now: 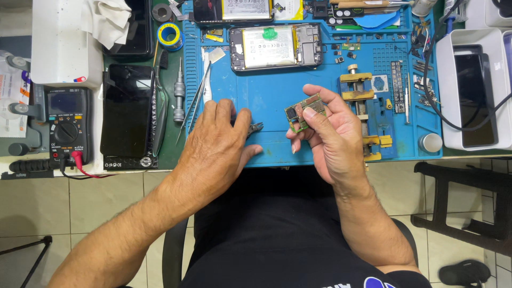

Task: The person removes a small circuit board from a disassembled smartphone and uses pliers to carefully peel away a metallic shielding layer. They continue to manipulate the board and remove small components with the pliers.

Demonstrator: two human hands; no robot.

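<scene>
My right hand (330,140) holds a small green circuit board (302,112) between thumb and fingers, just above the blue work mat (266,96). My left hand (220,140) lies palm down on the mat's front edge, fingers together. A small dark metal tip (256,127) pokes out from under its fingers; I cannot tell whether the hand grips it. An opened phone (274,47) with its battery exposed lies at the back of the mat.
Tweezers (194,101) and a screwdriver (179,93) lie left of the mat. A dark phone (127,109) and a multimeter (66,125) sit further left. A clamp jig (360,93) stands on the mat's right. White bins (472,88) hold another phone.
</scene>
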